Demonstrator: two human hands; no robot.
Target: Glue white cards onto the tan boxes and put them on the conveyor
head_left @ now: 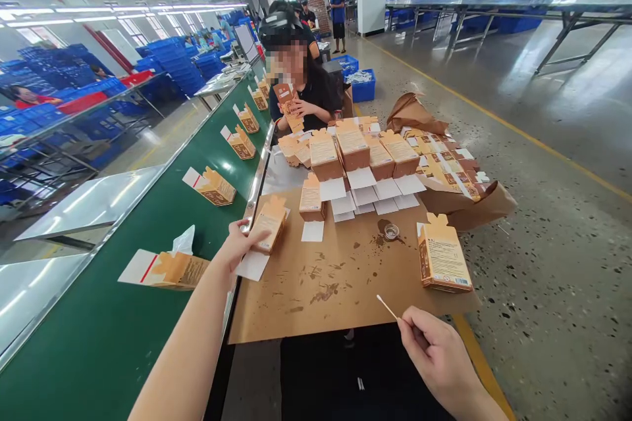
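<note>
My left hand (237, 243) reaches to the left edge of the brown board (355, 302). Its thumb lies across the face of a small orange-and-brown carton (273, 218), with the fingers at the carton's left side. A white flap sticks out at that carton's lower end. Between the thumb and fingers of my right hand (437, 348) is a cotton swab (388, 307), its white tip pointing up and left over the board's front edge. A small round dish (391, 231) sits among dark wet spots. Another carton (443, 256) stands at the board's right edge.
Stacked cartons (353, 148) with white flaps fill the board's far side. A green conveyor (148, 335) on the left carries several cartons. Opposite, a co-worker (316, 79) holds a carton. Right of the stack, brown wrapping paper (469, 210) surrounds flat cartons.
</note>
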